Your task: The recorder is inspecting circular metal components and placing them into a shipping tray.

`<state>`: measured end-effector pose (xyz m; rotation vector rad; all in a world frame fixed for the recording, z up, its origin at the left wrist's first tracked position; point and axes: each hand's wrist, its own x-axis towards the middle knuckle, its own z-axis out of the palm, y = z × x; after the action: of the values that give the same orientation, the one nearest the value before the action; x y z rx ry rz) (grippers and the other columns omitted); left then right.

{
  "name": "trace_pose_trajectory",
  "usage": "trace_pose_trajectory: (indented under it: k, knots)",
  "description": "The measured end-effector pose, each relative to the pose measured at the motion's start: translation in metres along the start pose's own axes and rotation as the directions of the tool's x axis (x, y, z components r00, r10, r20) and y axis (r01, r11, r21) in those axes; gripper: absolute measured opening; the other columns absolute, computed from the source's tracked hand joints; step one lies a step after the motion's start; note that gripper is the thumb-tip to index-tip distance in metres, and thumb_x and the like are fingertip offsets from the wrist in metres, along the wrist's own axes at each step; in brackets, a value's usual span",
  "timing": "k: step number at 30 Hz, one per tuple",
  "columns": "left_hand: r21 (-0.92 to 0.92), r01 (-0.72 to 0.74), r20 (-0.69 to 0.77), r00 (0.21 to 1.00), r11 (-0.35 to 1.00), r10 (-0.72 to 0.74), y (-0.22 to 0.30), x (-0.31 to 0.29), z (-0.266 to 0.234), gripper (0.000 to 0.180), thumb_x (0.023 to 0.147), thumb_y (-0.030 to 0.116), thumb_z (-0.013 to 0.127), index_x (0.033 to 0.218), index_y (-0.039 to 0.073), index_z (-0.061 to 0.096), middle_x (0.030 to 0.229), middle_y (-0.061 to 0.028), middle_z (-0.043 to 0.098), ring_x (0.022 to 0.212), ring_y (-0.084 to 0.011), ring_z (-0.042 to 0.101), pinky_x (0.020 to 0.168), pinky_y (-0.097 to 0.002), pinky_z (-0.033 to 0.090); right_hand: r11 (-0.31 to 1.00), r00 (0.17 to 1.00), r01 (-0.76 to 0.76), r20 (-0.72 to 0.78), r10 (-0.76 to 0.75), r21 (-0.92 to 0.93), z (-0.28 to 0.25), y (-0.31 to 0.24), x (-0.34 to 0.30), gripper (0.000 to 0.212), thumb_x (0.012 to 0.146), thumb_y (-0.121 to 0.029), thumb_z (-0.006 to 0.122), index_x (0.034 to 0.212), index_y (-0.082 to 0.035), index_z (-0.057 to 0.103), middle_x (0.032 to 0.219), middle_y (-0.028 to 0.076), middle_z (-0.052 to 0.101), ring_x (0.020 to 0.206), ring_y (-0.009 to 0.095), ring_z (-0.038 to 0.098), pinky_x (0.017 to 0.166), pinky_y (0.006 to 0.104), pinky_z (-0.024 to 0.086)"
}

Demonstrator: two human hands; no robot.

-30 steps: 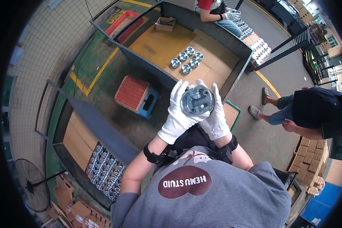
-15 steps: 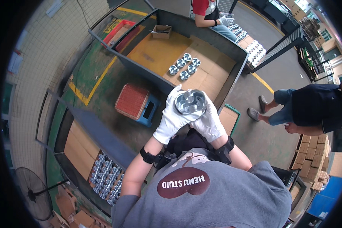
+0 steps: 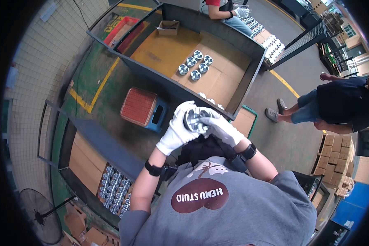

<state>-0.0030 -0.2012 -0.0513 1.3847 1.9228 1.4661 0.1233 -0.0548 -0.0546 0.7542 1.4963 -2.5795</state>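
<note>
In front of my chest I hold a shiny metal piston (image 3: 192, 116), its hollow side facing up. My left hand (image 3: 175, 132), in a white glove, is closed round its left and lower side. My right hand (image 3: 224, 129), also gloved, grips from the right, its fingers laid across the hollow. The fingers hide part of the piston. Just beyond my hands, several similar pistons (image 3: 195, 65) stand in two rows on cardboard inside a dark metal bin (image 3: 160, 76). Small white pieces (image 3: 207, 98) show at the bin's near edge, partly hidden.
A stool with a red woven seat (image 3: 138, 106) stands left of my hands. At lower left another bin holds rows of metal parts (image 3: 114, 190). A seated co-worker (image 3: 229, 15) handles parts at the far side; another person (image 3: 336, 102) stands at right. A fan (image 3: 39, 215) is at lower left.
My right hand has moved from the piston's side so its fingers cross the hollow. The piston has tilted and shifted slightly left and down. The standing person's arm has moved outward.
</note>
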Motion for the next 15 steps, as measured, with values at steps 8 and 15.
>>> trace_pose_trajectory:
  k: [8, 15]
  knots:
    - [0.212, 0.329, -0.022, 0.943, 0.92, -0.333, -0.068, -0.02, 0.008, 0.081, 0.07, 0.033, 0.08, 0.135, 0.004, 0.039, 0.138, -0.0199, 0.036, 0.122, -0.0352, 0.045, 0.099, -0.0422, 0.043, 0.976, 0.931, 0.008, -0.358, 0.073, 0.218, -0.055, -0.006, 0.045, 0.032, 0.086, -0.005, 0.049, 0.117, -0.003, 0.044, 0.076, 0.01, 0.057, 0.054, 0.019, 0.058, 0.052, 0.0331, 0.054]
    - [0.394, 0.535, -0.107, 0.834, 0.747, -0.541, -0.106, -0.041, -0.007, 0.058, 0.077, 0.034, 0.074, 0.123, 0.007, 0.051, 0.133, -0.0174, 0.044, 0.115, -0.0396, 0.05, 0.093, -0.0447, 0.046, 0.985, 0.866, -0.149, -0.469, 0.174, 0.091, -0.202, 0.056, 0.136, 0.014, 0.086, 0.0, 0.045, 0.097, 0.002, 0.053, 0.084, 0.011, 0.057, 0.072, 0.022, 0.06, 0.061, 0.0344, 0.054]
